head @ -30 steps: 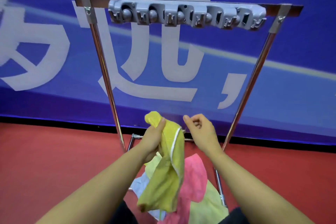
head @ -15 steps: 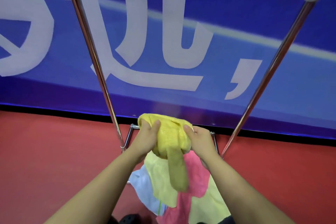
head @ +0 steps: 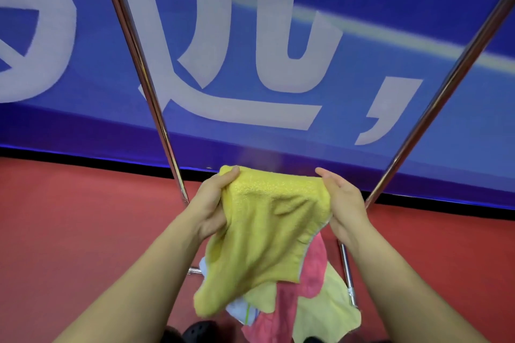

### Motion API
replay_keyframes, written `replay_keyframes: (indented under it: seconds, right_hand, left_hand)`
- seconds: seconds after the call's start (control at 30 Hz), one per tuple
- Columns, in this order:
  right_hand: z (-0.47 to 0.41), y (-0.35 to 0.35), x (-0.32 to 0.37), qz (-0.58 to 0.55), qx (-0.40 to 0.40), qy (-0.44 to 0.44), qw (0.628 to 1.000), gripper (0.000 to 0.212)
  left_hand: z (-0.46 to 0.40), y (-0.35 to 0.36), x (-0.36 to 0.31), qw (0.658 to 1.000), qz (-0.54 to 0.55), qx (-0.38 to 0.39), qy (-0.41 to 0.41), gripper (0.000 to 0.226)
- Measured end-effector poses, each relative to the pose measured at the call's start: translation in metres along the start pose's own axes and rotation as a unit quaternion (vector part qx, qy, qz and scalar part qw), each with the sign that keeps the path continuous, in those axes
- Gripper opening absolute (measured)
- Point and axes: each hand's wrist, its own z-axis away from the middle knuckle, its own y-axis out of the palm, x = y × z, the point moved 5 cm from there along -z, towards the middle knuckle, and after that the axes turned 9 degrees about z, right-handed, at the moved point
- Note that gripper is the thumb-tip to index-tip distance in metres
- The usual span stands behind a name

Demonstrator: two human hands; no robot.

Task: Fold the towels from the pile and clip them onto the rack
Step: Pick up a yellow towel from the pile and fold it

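Yellow terry towel (head: 267, 234): held up over the pile (head: 295, 309), now spread wide where it was bunched half a second ago. Left hand (head: 211, 209) clamped on its left top corner, right hand (head: 341, 203) on its right. Pile: pink, pale yellow, white cloths on red floor (head: 69, 231), partly covered. Rack (head: 145, 86): two chrome legs only, clip bar now out of frame.

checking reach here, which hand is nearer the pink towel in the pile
Right. The right hand grips the yellow towel just above the pink towel; the left hand grips its other edge, farther to the left.
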Motion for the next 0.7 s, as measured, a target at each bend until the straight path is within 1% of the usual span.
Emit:
replay_keyframes:
  seconds: [0.1, 0.17, 0.23, 0.3, 0.4, 0.53, 0.63, 0.7]
  right_hand:
    - [-0.002, -0.004, -0.001, 0.002, -0.012, -0.006, 1.000, 0.020]
    - [-0.001, -0.006, 0.002, -0.005, -0.020, -0.016, 1.000, 0.020]
    - [0.000, -0.009, 0.006, -0.009, -0.023, -0.031, 0.999, 0.021]
    - [0.001, -0.013, 0.009, -0.015, -0.030, -0.038, 0.999, 0.020]
    - [0.003, -0.017, 0.013, -0.019, -0.033, -0.039, 0.999, 0.021]
    - [0.009, -0.021, 0.017, -0.036, -0.012, -0.029, 0.999, 0.022]
    - [0.012, -0.026, 0.018, -0.054, -0.011, -0.028, 0.998, 0.023]
    - [0.013, -0.030, 0.018, -0.052, -0.015, -0.030, 0.998, 0.022]
  left_hand:
    - [-0.002, 0.001, -0.001, 0.999, -0.035, -0.010, 0.026, 0.044]
    - [-0.001, 0.000, 0.004, 0.995, -0.096, -0.025, 0.030, 0.037]
    - [0.001, 0.001, 0.010, 0.988, -0.154, -0.020, 0.020, 0.037]
    - [0.003, 0.003, 0.014, 0.984, -0.175, -0.007, 0.004, 0.039]
    - [0.005, 0.008, 0.017, 0.986, -0.165, 0.012, -0.024, 0.042]
    - [0.015, 0.016, 0.024, 0.984, -0.153, 0.046, -0.075, 0.034]
    - [0.010, 0.011, 0.022, 0.988, -0.135, 0.042, -0.061, 0.036]
    - [0.006, 0.006, 0.015, 0.991, -0.128, 0.027, -0.034, 0.033]
